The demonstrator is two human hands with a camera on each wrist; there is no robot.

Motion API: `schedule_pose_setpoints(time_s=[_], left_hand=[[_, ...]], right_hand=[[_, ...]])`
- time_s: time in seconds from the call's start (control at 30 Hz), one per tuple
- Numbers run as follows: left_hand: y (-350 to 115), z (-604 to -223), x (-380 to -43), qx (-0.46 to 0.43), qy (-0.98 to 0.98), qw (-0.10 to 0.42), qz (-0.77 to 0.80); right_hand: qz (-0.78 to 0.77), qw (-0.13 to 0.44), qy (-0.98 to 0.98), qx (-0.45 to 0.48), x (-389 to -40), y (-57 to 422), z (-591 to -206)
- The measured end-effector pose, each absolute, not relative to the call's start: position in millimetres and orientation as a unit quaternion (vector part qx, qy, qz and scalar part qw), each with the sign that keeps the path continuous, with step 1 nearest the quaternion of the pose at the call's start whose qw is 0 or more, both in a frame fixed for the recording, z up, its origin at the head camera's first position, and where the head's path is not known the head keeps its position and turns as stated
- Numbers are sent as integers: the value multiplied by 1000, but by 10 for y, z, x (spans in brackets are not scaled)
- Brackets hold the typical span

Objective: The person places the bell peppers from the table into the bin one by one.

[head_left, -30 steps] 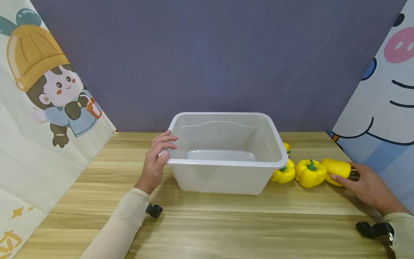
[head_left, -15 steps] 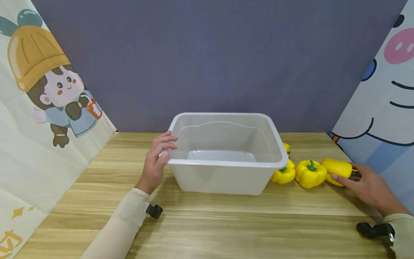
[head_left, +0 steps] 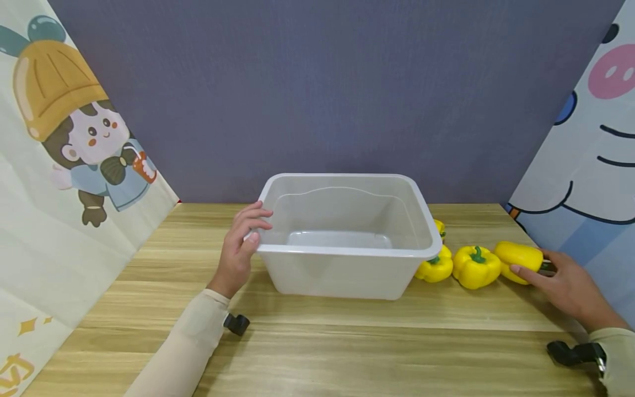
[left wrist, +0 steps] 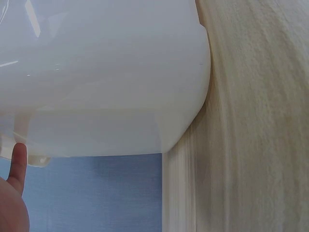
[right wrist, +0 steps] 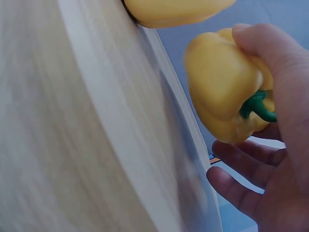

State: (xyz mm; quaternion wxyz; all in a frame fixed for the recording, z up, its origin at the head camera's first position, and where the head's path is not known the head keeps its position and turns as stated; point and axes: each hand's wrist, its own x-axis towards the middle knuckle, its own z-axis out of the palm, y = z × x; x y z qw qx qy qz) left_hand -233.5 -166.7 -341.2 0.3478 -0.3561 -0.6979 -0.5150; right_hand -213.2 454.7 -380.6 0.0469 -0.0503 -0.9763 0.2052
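A pale grey plastic bin (head_left: 337, 274) stands in the middle of the table in the head view. My left hand (head_left: 238, 251) holds its left rim, with fingers over the edge and thumb near the front corner. At the far right, my right hand (head_left: 570, 284) pinches a yellow bell pepper (head_left: 518, 256), thumb on one side and fingers on the other. In the right wrist view its green stem (right wrist: 258, 106) points toward the palm. Another yellow bell pepper (head_left: 476, 267) sits upright just left of the held one.
Beside the bin's right wall are a yellow bell pepper (head_left: 435, 266) and, behind it, one more pepper (head_left: 440, 227), both partly hidden. A dark panel (head_left: 337, 88) closes the back of the wooden table (head_left: 347, 347). Printed cloths hang at both sides.
The pepper in my right hand has shifted slightly right and upward, and its tilt has changed a little. My left hand and the bin stay put.
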Motion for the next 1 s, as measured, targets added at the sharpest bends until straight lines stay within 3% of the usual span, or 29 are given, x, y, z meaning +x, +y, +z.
schedule_pose_setpoints(time_s=[1.0], left_hand=[[-1666,-3417,-2339,-357,-699,349,-513]], right_hand=[[225,71,-970,-61,-2108,4484,-3762]])
